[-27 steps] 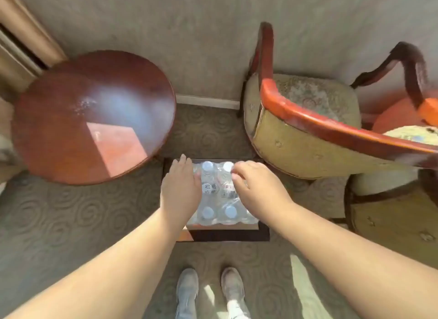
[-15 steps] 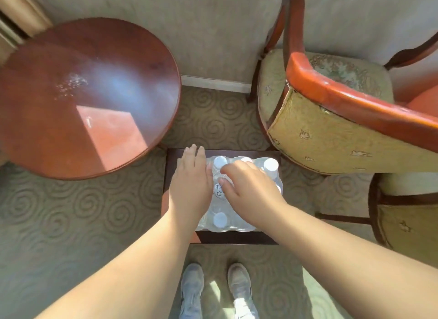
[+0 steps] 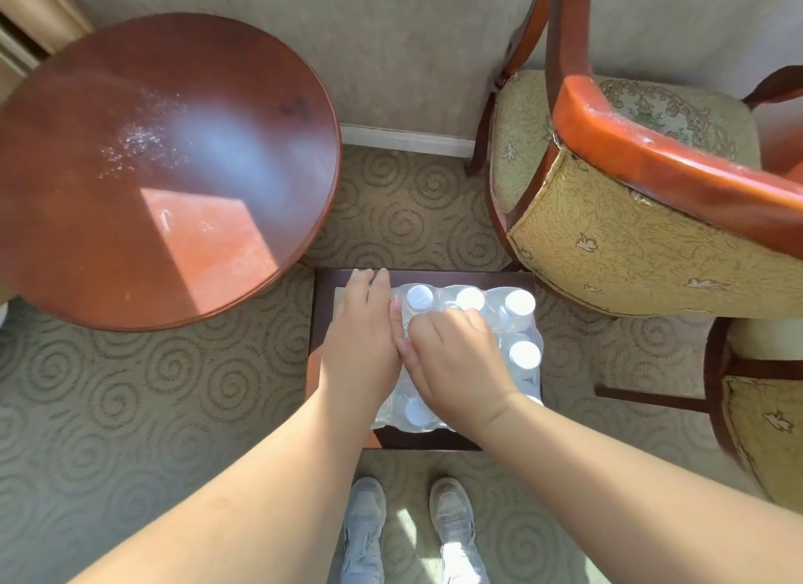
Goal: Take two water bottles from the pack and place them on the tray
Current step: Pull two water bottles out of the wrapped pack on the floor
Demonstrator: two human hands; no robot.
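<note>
A shrink-wrapped pack of water bottles (image 3: 517, 323) with white caps stands on a dark rectangular tray (image 3: 319, 297) on the carpet. My left hand (image 3: 360, 344) lies flat along the pack's left side, fingers straight and together, pressing against it. My right hand (image 3: 456, 357) sits on top of the pack near its middle. Its fingers are curled and dig into the plastic wrap right beside my left hand. Three caps (image 3: 469, 299) show in the far row. Much of the pack is hidden under my hands.
A round red-brown table (image 3: 152, 171) stands to the left, its edge close to the tray. An upholstered armchair (image 3: 630, 236) with a wooden arm overhangs the right side. Part of a second chair (image 3: 764, 410) shows at far right. My shoes (image 3: 363, 522) stand just before the tray.
My right hand has slid left across the pack top until it meets my left hand, and its fingers have curled into the wrap. The view has drawn closer to the pack.
</note>
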